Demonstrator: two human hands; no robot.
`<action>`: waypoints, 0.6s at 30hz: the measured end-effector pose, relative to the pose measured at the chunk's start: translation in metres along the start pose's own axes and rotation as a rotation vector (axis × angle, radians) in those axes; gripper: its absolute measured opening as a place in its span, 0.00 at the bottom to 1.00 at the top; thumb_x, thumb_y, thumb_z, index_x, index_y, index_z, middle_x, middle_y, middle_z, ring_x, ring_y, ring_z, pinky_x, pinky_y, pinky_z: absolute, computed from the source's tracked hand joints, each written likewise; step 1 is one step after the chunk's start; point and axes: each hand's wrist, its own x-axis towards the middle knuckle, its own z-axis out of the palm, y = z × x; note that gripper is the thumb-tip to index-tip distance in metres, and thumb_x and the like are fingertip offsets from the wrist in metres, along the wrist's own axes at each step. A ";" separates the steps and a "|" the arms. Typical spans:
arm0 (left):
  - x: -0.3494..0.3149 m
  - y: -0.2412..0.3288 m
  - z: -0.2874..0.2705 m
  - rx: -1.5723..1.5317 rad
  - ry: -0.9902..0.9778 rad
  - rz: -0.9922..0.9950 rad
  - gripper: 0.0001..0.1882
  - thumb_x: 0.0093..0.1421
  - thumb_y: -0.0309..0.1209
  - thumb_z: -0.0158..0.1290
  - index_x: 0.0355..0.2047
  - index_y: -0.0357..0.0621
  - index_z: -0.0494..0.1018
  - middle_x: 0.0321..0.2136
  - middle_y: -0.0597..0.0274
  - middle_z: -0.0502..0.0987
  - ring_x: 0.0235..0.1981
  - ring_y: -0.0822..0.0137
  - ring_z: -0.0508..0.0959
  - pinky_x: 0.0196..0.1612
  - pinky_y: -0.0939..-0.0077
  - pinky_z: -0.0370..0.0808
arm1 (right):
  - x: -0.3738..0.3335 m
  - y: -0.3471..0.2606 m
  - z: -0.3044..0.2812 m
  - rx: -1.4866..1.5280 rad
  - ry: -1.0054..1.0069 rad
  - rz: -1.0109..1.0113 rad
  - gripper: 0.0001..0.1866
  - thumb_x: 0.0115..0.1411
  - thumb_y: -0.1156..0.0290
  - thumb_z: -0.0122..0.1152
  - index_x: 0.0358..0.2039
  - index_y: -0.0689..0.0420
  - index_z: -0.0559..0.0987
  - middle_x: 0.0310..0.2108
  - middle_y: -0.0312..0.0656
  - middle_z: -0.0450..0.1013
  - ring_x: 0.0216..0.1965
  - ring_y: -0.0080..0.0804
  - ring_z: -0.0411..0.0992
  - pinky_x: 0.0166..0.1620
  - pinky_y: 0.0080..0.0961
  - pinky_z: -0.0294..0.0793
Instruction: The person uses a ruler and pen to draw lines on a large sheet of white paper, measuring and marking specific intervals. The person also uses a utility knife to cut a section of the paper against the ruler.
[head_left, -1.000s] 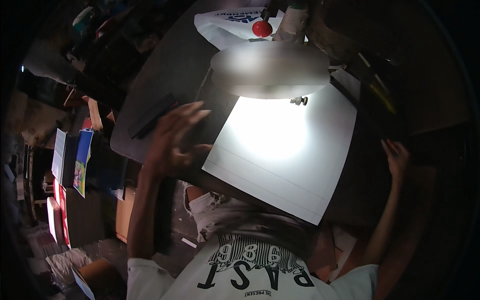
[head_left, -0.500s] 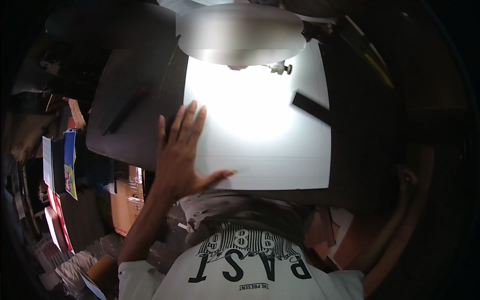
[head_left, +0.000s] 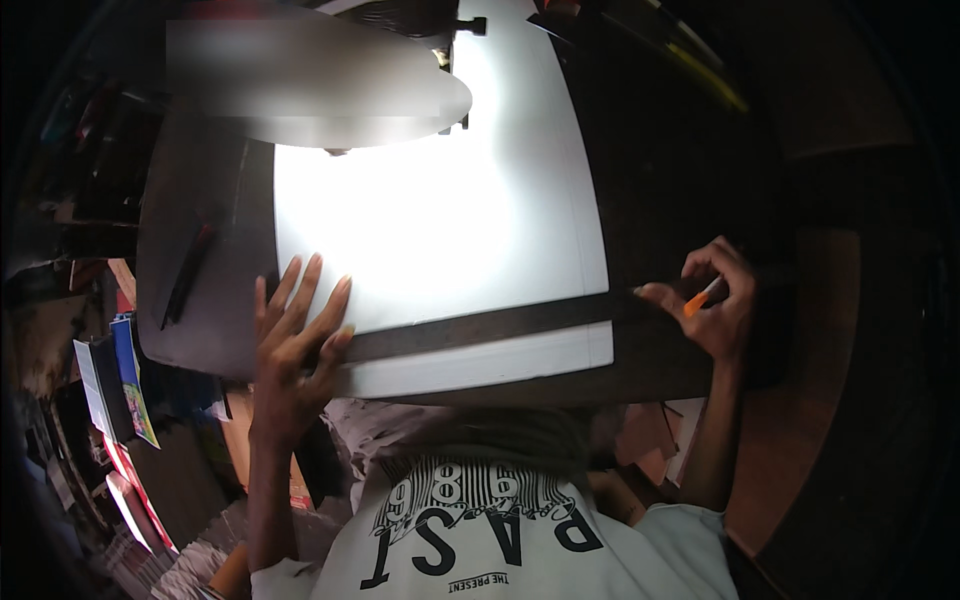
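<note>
A large white sheet of paper [head_left: 440,260] lies on the dark table, brightly lit in its upper part. Across its lower part runs a dark, straight ruler [head_left: 480,328], nearly level, passing beyond the sheet's right edge. Over the ruler's left end rests my left hand [head_left: 298,335], open, fingers spread on the paper and the thumb by the ruler. Just right of the sheet, my right hand [head_left: 722,300] is closed round an orange pen [head_left: 697,302]; its thumb reaches to the ruler's right end. Faint lines show near the sheet's lower edge.
A blurred pale oval [head_left: 340,90] covers the upper left of the sheet. A dark thin object [head_left: 188,275] lies on the table's left side. Books [head_left: 130,380] stand at the left, below the table edge. A yellow strip [head_left: 715,85] shows at the far right.
The ruler has gone from a slanted place at the sheet's right to lying across its lower part. My left hand has moved onto its end; my right hand has come up to the table with the pen.
</note>
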 end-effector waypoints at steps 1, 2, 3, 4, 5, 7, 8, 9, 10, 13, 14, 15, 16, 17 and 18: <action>-0.010 -0.004 0.001 -0.017 -0.001 -0.001 0.21 0.65 0.38 0.58 0.58 0.51 0.78 0.66 0.55 0.70 0.70 0.53 0.63 0.74 0.45 0.46 | -0.004 0.000 0.001 -0.007 -0.005 0.013 0.27 0.39 0.55 0.87 0.22 0.54 0.74 0.23 0.32 0.68 0.26 0.29 0.67 0.39 0.32 0.66; -0.018 -0.008 0.001 -0.030 -0.001 -0.009 0.19 0.65 0.37 0.59 0.55 0.52 0.80 0.66 0.55 0.70 0.70 0.53 0.64 0.74 0.45 0.47 | -0.009 -0.003 0.003 -0.009 0.007 -0.058 0.27 0.38 0.56 0.87 0.22 0.54 0.74 0.24 0.32 0.67 0.28 0.29 0.67 0.38 0.31 0.65; -0.021 -0.013 0.001 -0.034 -0.014 -0.010 0.19 0.65 0.37 0.59 0.55 0.52 0.80 0.66 0.55 0.70 0.70 0.53 0.64 0.74 0.45 0.47 | -0.013 -0.005 0.005 -0.010 0.018 -0.129 0.27 0.37 0.57 0.88 0.23 0.54 0.74 0.25 0.33 0.67 0.29 0.29 0.67 0.36 0.30 0.64; -0.025 -0.016 0.002 -0.052 0.028 -0.024 0.18 0.63 0.35 0.61 0.53 0.51 0.82 0.64 0.55 0.72 0.69 0.54 0.65 0.74 0.46 0.48 | -0.016 -0.009 0.002 -0.058 0.035 -0.182 0.25 0.35 0.59 0.88 0.27 0.55 0.78 0.29 0.34 0.72 0.34 0.31 0.68 0.38 0.32 0.66; -0.027 -0.014 0.003 -0.070 0.069 -0.040 0.16 0.61 0.33 0.63 0.51 0.51 0.83 0.62 0.56 0.74 0.68 0.54 0.67 0.74 0.47 0.49 | -0.017 -0.010 0.000 -0.058 0.022 -0.173 0.25 0.35 0.59 0.88 0.27 0.55 0.78 0.29 0.34 0.72 0.34 0.31 0.68 0.38 0.32 0.66; -0.021 -0.011 0.005 -0.072 0.118 -0.043 0.17 0.58 0.28 0.65 0.49 0.50 0.84 0.58 0.56 0.78 0.65 0.55 0.71 0.73 0.47 0.52 | -0.017 -0.013 0.001 -0.015 0.015 -0.322 0.25 0.37 0.59 0.86 0.33 0.56 0.83 0.34 0.38 0.76 0.38 0.36 0.69 0.38 0.33 0.69; -0.020 -0.011 0.006 -0.095 0.162 -0.060 0.17 0.57 0.28 0.65 0.48 0.50 0.84 0.57 0.56 0.79 0.64 0.54 0.72 0.73 0.47 0.53 | -0.019 -0.017 0.002 0.006 -0.022 -0.342 0.28 0.36 0.58 0.85 0.39 0.55 0.87 0.38 0.37 0.79 0.39 0.37 0.70 0.40 0.34 0.71; -0.019 -0.011 0.008 -0.118 0.207 -0.078 0.17 0.57 0.28 0.66 0.48 0.49 0.84 0.56 0.55 0.80 0.63 0.54 0.74 0.72 0.47 0.54 | -0.022 -0.017 0.005 0.008 -0.030 -0.334 0.28 0.36 0.58 0.85 0.39 0.55 0.87 0.38 0.37 0.79 0.39 0.37 0.70 0.40 0.34 0.71; -0.020 -0.006 0.010 -0.083 0.259 -0.082 0.14 0.60 0.24 0.62 0.48 0.44 0.84 0.52 0.55 0.82 0.61 0.54 0.75 0.71 0.47 0.58 | -0.024 -0.015 0.006 -0.006 -0.030 -0.342 0.27 0.36 0.59 0.85 0.39 0.55 0.87 0.37 0.36 0.79 0.38 0.36 0.69 0.39 0.33 0.70; -0.042 0.018 0.011 0.100 0.347 -0.017 0.12 0.66 0.21 0.55 0.49 0.36 0.81 0.49 0.51 0.83 0.61 0.54 0.76 0.67 0.50 0.66 | -0.023 -0.016 0.010 0.003 -0.022 -0.338 0.24 0.37 0.60 0.82 0.38 0.53 0.89 0.35 0.34 0.79 0.37 0.34 0.68 0.37 0.31 0.69; -0.049 0.039 0.012 0.117 0.335 -0.034 0.12 0.67 0.20 0.52 0.49 0.34 0.78 0.45 0.51 0.84 0.56 0.51 0.78 0.64 0.49 0.69 | -0.022 -0.015 0.011 0.014 -0.031 -0.351 0.23 0.38 0.60 0.82 0.37 0.52 0.89 0.34 0.34 0.79 0.36 0.34 0.67 0.37 0.31 0.68; -0.056 0.054 0.018 0.103 0.314 -0.028 0.14 0.68 0.22 0.52 0.53 0.35 0.76 0.45 0.52 0.83 0.54 0.47 0.78 0.61 0.51 0.71 | -0.021 -0.014 0.012 0.025 -0.039 -0.365 0.22 0.38 0.60 0.82 0.37 0.51 0.89 0.34 0.34 0.79 0.36 0.33 0.67 0.36 0.31 0.68; -0.063 0.070 0.021 0.059 0.219 -0.062 0.17 0.69 0.26 0.51 0.57 0.36 0.72 0.52 0.48 0.78 0.58 0.45 0.73 0.63 0.49 0.68 | -0.020 -0.016 0.016 0.037 -0.031 -0.368 0.21 0.38 0.60 0.81 0.36 0.50 0.89 0.32 0.33 0.79 0.35 0.31 0.66 0.36 0.30 0.66; -0.066 0.085 0.023 0.014 0.123 -0.097 0.22 0.70 0.30 0.50 0.62 0.37 0.69 0.58 0.45 0.73 0.63 0.42 0.67 0.65 0.46 0.64 | -0.019 -0.016 0.019 0.044 -0.041 -0.371 0.21 0.38 0.60 0.81 0.36 0.50 0.89 0.32 0.33 0.79 0.35 0.31 0.66 0.36 0.30 0.66; -0.060 0.099 0.026 0.017 0.119 -0.108 0.22 0.70 0.30 0.50 0.62 0.37 0.69 0.58 0.45 0.73 0.63 0.42 0.67 0.65 0.46 0.64 | -0.017 -0.015 0.022 0.058 -0.039 -0.398 0.21 0.39 0.60 0.81 0.36 0.51 0.89 0.31 0.32 0.79 0.34 0.31 0.66 0.36 0.29 0.65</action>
